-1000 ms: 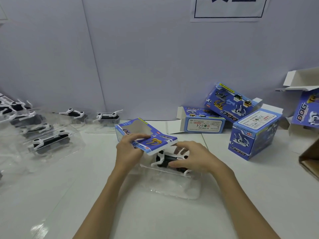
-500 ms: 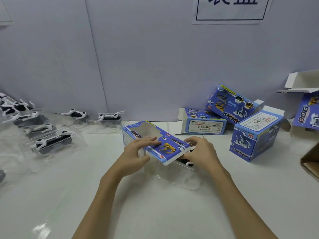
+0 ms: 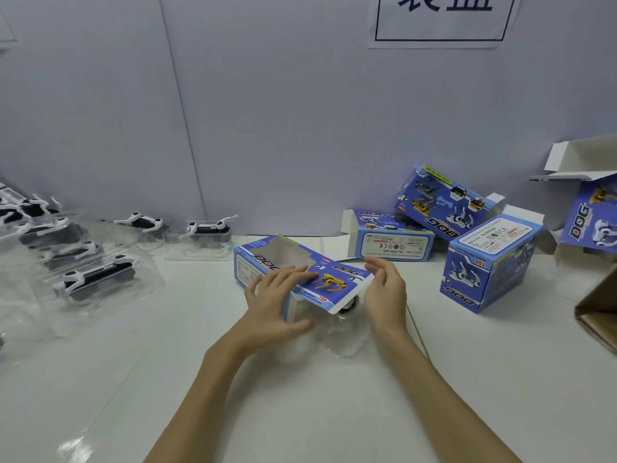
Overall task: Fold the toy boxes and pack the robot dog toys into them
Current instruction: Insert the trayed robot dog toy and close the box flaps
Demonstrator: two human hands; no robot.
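We hold the blue windowed cardboard toy box on the white tabletop, left hand gripping it, right hand loosely uncurled beside its open end, where the clear-packed robot dog toy, seemingly part-inserted, could snag and crumple the flap.

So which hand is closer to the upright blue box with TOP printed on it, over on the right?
The right hand. It sits just left of that upright box, beside the open end of the box being packed. The left hand grips that box farther left.
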